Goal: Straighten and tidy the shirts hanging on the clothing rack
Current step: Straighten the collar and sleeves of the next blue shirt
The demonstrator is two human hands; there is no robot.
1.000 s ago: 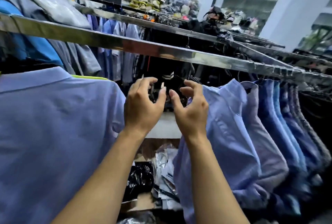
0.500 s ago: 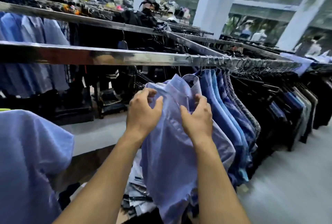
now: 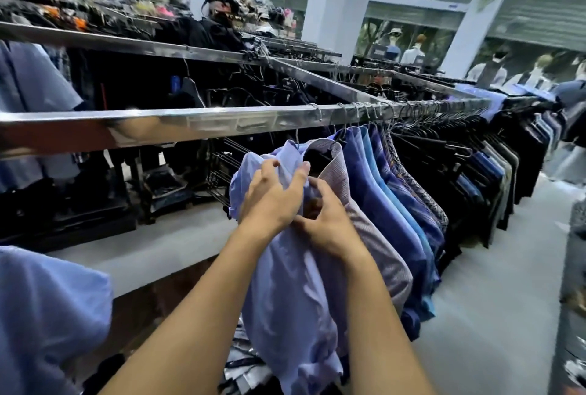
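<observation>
Under the steel rail point(image 3: 190, 125), at the near end of the hanging row: pale blue shirt point(image 3: 285, 283) on its hanger, first in line before a lilac checked shirt point(image 3: 374, 236) and a tight run of darker blue shirts point(image 3: 390, 198). Left hand point(image 3: 269, 201) up at the collar, fingers half curled over the fabric, thumb raised, gripping. Right hand point(image 3: 329, 223) touching the left, fingers curled, pinching the shirt front just below the collar. Farther along the rail, dark garments point(image 3: 494, 179). At lower left, another light blue shirt point(image 3: 47, 299), well apart from the row.
</observation>
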